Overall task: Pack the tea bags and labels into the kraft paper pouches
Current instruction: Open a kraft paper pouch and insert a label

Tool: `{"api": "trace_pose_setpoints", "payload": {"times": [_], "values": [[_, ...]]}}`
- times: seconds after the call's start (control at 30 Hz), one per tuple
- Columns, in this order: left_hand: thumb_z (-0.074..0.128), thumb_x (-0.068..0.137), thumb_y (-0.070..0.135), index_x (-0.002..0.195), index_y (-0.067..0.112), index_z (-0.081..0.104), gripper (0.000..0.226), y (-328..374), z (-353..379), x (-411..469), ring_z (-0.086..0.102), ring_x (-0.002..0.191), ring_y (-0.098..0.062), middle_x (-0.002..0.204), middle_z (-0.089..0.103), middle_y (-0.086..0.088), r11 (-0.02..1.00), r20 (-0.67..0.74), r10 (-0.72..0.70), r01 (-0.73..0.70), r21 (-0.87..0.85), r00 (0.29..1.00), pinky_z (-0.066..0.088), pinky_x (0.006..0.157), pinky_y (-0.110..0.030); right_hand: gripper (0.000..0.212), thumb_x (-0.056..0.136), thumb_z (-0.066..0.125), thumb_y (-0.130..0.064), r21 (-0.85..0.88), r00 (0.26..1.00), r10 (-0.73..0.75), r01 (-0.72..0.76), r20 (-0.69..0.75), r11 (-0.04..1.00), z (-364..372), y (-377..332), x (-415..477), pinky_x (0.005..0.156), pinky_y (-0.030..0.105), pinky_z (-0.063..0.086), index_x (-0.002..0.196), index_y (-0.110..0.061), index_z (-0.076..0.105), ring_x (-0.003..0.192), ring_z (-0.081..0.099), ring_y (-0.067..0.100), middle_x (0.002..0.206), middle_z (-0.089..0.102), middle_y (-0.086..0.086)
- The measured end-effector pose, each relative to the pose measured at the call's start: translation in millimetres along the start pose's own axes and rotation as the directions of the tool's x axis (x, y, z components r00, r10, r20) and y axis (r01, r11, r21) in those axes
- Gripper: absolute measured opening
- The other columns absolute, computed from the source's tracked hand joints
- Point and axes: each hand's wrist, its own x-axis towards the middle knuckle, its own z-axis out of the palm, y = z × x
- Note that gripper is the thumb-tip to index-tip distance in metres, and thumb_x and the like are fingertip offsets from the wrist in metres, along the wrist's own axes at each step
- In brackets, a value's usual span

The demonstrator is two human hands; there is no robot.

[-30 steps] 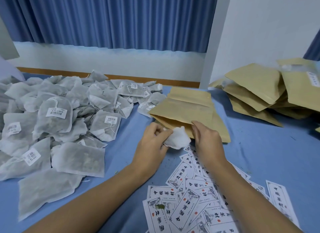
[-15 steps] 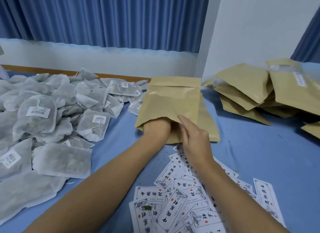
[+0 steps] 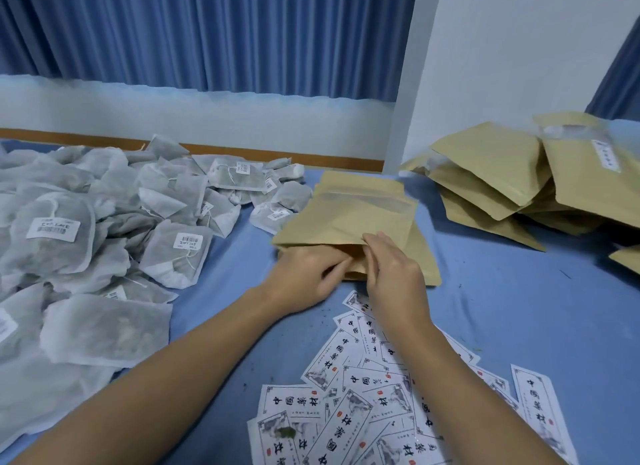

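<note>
Tea bags (image 3: 104, 229) left — pouch pile (image 3: 498, 166) right

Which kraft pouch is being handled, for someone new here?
On the blue table, look between the tea bag heap at left and the pouch pile at right. Only this pouch has the left hand and right hand gripping its mouth.

Matt kraft paper pouch (image 3: 349, 218), gauzy non-woven tea bags (image 3: 104, 333), smooth printed paper labels (image 3: 332, 364), blue cloth (image 3: 519, 326).

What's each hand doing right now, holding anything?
Left hand: fingers curled at the pouch mouth; grip cannot be told.
Right hand: pinching the pouch's upper lip.
</note>
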Motion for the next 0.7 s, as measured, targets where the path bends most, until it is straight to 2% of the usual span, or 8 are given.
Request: {"api": "trace_pose_setpoints", "payload": {"times": [0.1, 0.17, 0.3, 0.37, 0.5, 0.57, 0.63, 0.7], "values": [[0.053, 0.094, 0.020, 0.062, 0.014, 0.054, 0.033, -6, -35, -11, 0.046, 0.053, -0.020, 0.057, 0.051, 0.001, 0.989, -0.422, -0.076, 0.123, 0.087, 0.904, 0.044, 0.053, -0.036, 0.024, 0.106, 0.045, -0.020, 0.014, 0.996, 0.026, -0.027, 0.086, 1.000, 1, 2, 1, 0.089, 0.031, 0.047, 0.094, -0.006, 0.060, 0.124, 0.059, 0.028, 0.084, 0.060, 0.008], [0.052, 0.091, 0.025, 0.068, 0.019, 0.056, 0.024, -11, -53, -14, 0.055, 0.068, -0.022, 0.071, 0.058, 0.003, 0.902, -0.520, -0.256, 0.395, 0.175, 0.815, 0.046, 0.075, -0.041, 0.024, 0.106, 0.044, -0.018, 0.024, 0.994, 0.028, -0.031, 0.104, 0.999, 0, 4, 1, 0.097, 0.029, 0.044, 0.085, -0.011, 0.050, 0.115, 0.057, 0.029, 0.075, 0.048, 0.001], [0.054, 0.087, 0.032, 0.120, 0.022, 0.052, 0.035, -31, -66, -39, 0.030, 0.138, -0.029, 0.143, 0.040, -0.010, 0.477, -0.169, -0.775, 0.739, 0.477, 0.609, 0.019, 0.108, -0.066, 0.024, 0.107, 0.043, -0.018, 0.004, 0.994, 0.006, -0.007, 0.112, 1.000, 1, 2, 1, 0.100, 0.035, 0.044, 0.083, -0.013, 0.046, 0.108, 0.055, 0.029, 0.076, 0.048, -0.001], [0.053, 0.089, 0.025, 0.124, 0.017, 0.050, 0.035, -34, -69, -47, 0.024, 0.140, -0.030, 0.144, 0.034, -0.013, 0.455, -0.024, -0.853, 0.764, 0.457, 0.522, 0.023, 0.108, -0.066, 0.021, 0.107, 0.042, -0.020, 0.000, 0.991, 0.005, -0.005, 0.137, 1.000, 1, 0, -2, 0.103, 0.036, 0.043, 0.086, -0.017, 0.045, 0.122, 0.053, 0.028, 0.081, 0.047, -0.005], [0.055, 0.084, -0.002, 0.134, 0.017, 0.038, 0.057, -33, -66, -46, 0.018, 0.142, -0.040, 0.156, 0.012, -0.022, 0.586, -0.064, -0.760, 0.725, 0.361, 0.646, 0.041, 0.099, -0.058, 0.018, 0.107, 0.042, -0.018, -0.020, 0.988, -0.008, 0.011, 0.154, 1.000, -2, -4, -4, 0.100, 0.039, 0.045, 0.090, -0.018, 0.049, 0.107, 0.054, 0.029, 0.087, 0.043, -0.009], [0.056, 0.085, 0.003, 0.135, 0.025, 0.031, 0.060, -30, -64, -46, 0.005, 0.147, -0.041, 0.160, 0.001, -0.021, 0.509, -0.085, -0.802, 0.752, 0.420, 0.591, 0.031, 0.104, -0.065, 0.018, 0.107, 0.042, -0.018, -0.032, 0.986, -0.001, 0.006, 0.165, 0.999, -3, -4, -4, 0.101, 0.044, 0.045, 0.093, -0.015, 0.053, 0.108, 0.054, 0.028, 0.087, 0.046, -0.008], [0.056, 0.089, 0.014, 0.131, 0.025, 0.038, 0.046, -34, -67, -48, 0.018, 0.143, -0.039, 0.153, 0.024, -0.019, 0.443, -0.065, -0.849, 0.772, 0.457, 0.525, 0.030, 0.105, -0.064, 0.019, 0.107, 0.042, -0.018, -0.042, 0.984, 0.011, -0.003, 0.180, 0.999, -4, -6, -4, 0.100, 0.043, 0.043, 0.097, -0.011, 0.057, 0.114, 0.054, 0.032, 0.089, 0.048, -0.008], [0.054, 0.088, 0.011, 0.127, 0.019, 0.049, 0.040, -43, -70, -51, 0.044, 0.125, -0.037, 0.132, 0.051, -0.015, 0.512, -0.042, -0.814, 0.749, 0.420, 0.580, 0.045, 0.096, -0.053, 0.020, 0.107, 0.042, -0.019, -0.036, 0.982, 0.018, -0.011, 0.187, 0.999, -5, -7, -5, 0.101, 0.045, 0.044, 0.098, -0.009, 0.058, 0.114, 0.054, 0.033, 0.090, 0.048, -0.008]]}}
